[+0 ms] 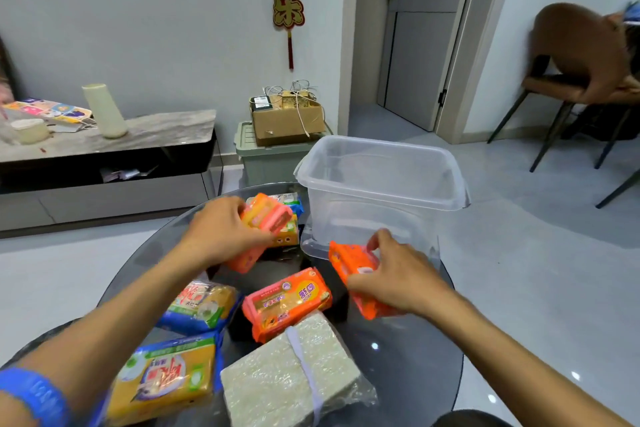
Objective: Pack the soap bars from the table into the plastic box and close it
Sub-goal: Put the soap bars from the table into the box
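A clear plastic box (377, 191) stands open and empty at the far right of the round glass table (408, 367); no lid is visible. My left hand (221, 229) grips an orange-pink soap pack (268, 218) left of the box, above more packs. My right hand (398, 274) holds an orange soap pack (349, 267) at the box's near wall. Loose on the table lie another orange pack (287, 302), two yellow-blue packs (204, 305) (166, 378) and a white block in clear wrap (291, 378).
Beyond the table stand a low TV cabinet (104, 156) with a cream bottle, and a green crate (263, 159) carrying a cardboard box. A brown chair (581, 73) is at the right. A blue band (34, 395) circles my left wrist.
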Demonstrator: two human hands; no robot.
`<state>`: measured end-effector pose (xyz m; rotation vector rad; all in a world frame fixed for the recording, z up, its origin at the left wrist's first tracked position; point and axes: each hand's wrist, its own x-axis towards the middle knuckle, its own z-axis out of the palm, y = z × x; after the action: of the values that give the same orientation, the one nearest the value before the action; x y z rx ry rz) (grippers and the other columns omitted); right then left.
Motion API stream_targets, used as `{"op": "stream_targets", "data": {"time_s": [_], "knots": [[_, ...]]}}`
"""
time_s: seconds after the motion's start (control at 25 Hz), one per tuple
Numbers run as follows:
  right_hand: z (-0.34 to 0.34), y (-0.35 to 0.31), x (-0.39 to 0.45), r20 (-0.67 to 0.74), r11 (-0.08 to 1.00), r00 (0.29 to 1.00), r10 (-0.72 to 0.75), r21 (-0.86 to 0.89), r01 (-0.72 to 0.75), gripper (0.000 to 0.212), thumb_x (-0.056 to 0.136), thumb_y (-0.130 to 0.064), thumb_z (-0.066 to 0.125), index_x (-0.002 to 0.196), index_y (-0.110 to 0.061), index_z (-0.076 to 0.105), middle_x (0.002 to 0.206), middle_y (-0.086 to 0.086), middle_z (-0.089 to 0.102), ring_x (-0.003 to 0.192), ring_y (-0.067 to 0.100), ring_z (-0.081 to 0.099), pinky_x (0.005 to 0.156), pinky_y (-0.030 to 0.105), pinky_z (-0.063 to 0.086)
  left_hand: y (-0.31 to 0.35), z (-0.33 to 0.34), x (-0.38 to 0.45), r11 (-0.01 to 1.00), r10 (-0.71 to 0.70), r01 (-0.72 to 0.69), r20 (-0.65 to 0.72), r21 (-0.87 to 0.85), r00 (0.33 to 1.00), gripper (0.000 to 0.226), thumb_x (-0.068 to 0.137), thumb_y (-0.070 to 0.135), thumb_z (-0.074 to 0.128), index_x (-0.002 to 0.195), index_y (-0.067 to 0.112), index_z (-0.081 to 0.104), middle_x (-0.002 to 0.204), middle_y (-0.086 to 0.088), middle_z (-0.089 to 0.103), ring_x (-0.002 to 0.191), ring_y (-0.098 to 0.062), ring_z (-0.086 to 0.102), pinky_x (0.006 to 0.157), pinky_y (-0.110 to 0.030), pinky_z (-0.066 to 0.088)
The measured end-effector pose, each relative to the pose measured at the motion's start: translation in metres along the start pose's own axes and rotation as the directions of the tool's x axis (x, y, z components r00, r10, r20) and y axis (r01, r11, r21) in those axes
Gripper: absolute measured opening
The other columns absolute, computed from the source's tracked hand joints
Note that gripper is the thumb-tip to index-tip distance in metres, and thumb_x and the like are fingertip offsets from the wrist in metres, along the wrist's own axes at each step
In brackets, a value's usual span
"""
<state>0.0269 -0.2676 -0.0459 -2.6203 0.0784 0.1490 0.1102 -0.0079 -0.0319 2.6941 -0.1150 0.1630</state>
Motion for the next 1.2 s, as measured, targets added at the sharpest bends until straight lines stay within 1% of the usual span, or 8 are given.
{"op": "stream_targets", "data": {"time_s": [0.16,0.28,0.44,0.56,0.68,0.84,1.0,1.2], "knots": [[-0.107,-0.001,0.005,-0.182,0.899,0.982,0.051,0.437,0.035,0.058,0.043,-0.060,0.071,0.093,-0.034,0.056,0.084,0.000,0.071,0.062,0.014,0.068,0.048,0.029,0.048,0.053,-0.074,0.026,0.934,-0.049,0.003,-0.121,-0.357,0.991,0.053,0.044,0.063,0.074,0.077,0.023,0.061,0.073,0.003,0.066,0.063,-0.013,0.064,0.050,-0.026,0.049],[-0.163,-0.016,0.043,-0.305,0.841,0.950,0.068,0.530,0.110,0.044,0.052,-0.047,0.077,0.080,-0.019,0.057,0.070,0.003,0.066,0.040,0.011,0.061,0.038,0.028,0.048,0.114,-0.076,0.062,0.936,-0.033,0.016,-0.041,-0.353,0.999,0.044,0.051,0.056,0.080,0.073,0.024,0.059,0.069,0.006,0.062,0.060,-0.009,0.059,0.041,-0.018,0.039],[-0.161,-0.020,0.103,-0.139,0.906,0.978,0.157,0.414,-0.086,0.039,0.064,-0.033,0.078,0.085,-0.006,0.058,0.076,0.014,0.063,0.055,0.028,0.065,0.048,0.039,0.058,0.165,-0.024,0.105,0.990,-0.030,0.043,0.101,-0.137,0.994,0.062,0.057,0.056,0.078,0.101,0.017,0.060,0.089,-0.005,0.062,0.077,-0.022,0.061,0.058,-0.029,0.046],[-0.130,-0.012,0.143,0.003,0.945,0.972,0.234,0.233,-0.228,0.042,0.059,-0.034,0.079,0.085,-0.008,0.058,0.088,0.019,0.064,0.072,0.036,0.068,0.062,0.050,0.061,0.173,0.009,0.129,0.976,0.022,-0.060,0.178,0.210,0.984,0.056,0.061,0.059,0.074,0.097,0.017,0.061,0.090,-0.005,0.060,0.081,-0.026,0.060,0.063,-0.029,0.046],[-0.097,-0.006,0.167,0.130,0.963,0.955,0.267,-0.004,-0.269,0.039,0.065,-0.040,0.077,0.082,-0.011,0.058,0.086,0.014,0.064,0.077,0.032,0.068,0.070,0.041,0.060,0.176,0.038,0.141,0.905,0.052,-0.190,0.344,0.380,0.938,0.037,0.071,0.052,0.070,0.091,0.021,0.063,0.085,-0.003,0.061,0.086,-0.024,0.061,0.073,-0.029,0.049],[-0.064,-0.005,0.180,0.338,0.939,0.907,0.250,-0.312,-0.143,0.028,0.087,-0.042,0.060,0.076,-0.017,0.059,0.092,0.005,0.063,0.075,0.022,0.061,0.070,0.031,0.045,0.169,0.074,0.147,0.823,-0.013,-0.282,0.513,0.493,0.858,0.033,0.088,0.038,0.060,0.113,0.017,0.064,0.108,-0.007,0.060,0.106,-0.028,0.057,0.089,-0.037,0.044],[-0.066,-0.001,0.179,0.474,0.959,0.841,0.260,-0.229,-0.168,0.019,0.089,-0.024,0.065,0.074,-0.013,0.059,0.077,0.006,0.064,0.069,0.022,0.066,0.068,0.034,0.054,0.166,0.080,0.152,0.843,-0.114,-0.265,0.637,0.467,0.762,0.034,0.090,0.036,0.059,0.118,0.017,0.062,0.117,-0.007,0.061,0.094,-0.027,0.051,0.086,-0.037,0.042],[-0.065,-0.001,0.176,0.472,0.973,0.851,0.232,-0.106,-0.206,0.014,0.083,-0.015,0.070,0.090,-0.004,0.064,0.088,0.014,0.069,0.093,0.033,0.070,0.086,0.043,0.057,0.155,0.068,0.150,0.825,0.150,-0.373,0.472,0.425,0.869,0.022,0.086,0.028,0.063,0.101,0.013,0.065,0.108,-0.010,0.068,0.092,-0.030,0.059,0.072,-0.032,0.042]]}}
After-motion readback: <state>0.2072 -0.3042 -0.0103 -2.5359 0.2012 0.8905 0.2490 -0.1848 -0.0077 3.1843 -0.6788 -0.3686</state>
